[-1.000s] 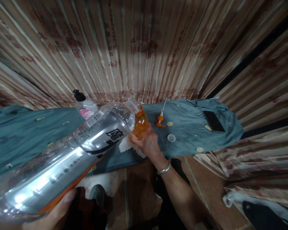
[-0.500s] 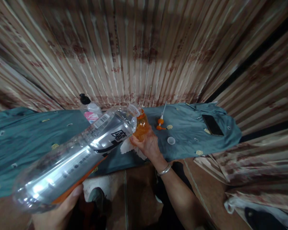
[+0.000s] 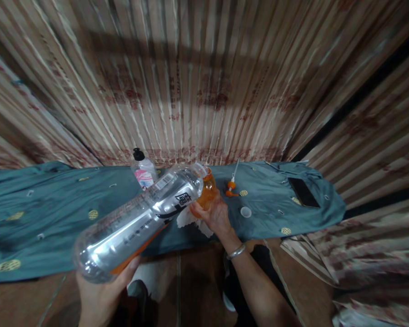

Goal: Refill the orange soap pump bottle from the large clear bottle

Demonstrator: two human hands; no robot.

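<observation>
A large clear plastic bottle (image 3: 139,222) with a silver label lies tilted in my left hand (image 3: 105,290), which is closed around its lower end. Its mouth meets the neck of a smaller orange bottle (image 3: 207,188). My right hand (image 3: 215,213) is wrapped round that orange bottle and keeps it on the cloth-covered surface. Whether liquid runs between the two cannot be made out. Beneath the orange bottle lies a crumpled white tissue (image 3: 187,219). An orange pump top (image 3: 231,186) with a long tube rests to the right, near a small white cap (image 3: 246,212).
Behind the large bottle stands a pump bottle (image 3: 145,175) with a black top and pink label. A black phone (image 3: 303,192) lies on the green patterned cloth (image 3: 266,222) at the right. Striped curtains (image 3: 197,81) hang close behind and to the right.
The large bottle's base has swung right and up in view with my left hand, and its mouth stays at the orange bottle. The whole scene sits slightly lower, as the head view has shifted.
</observation>
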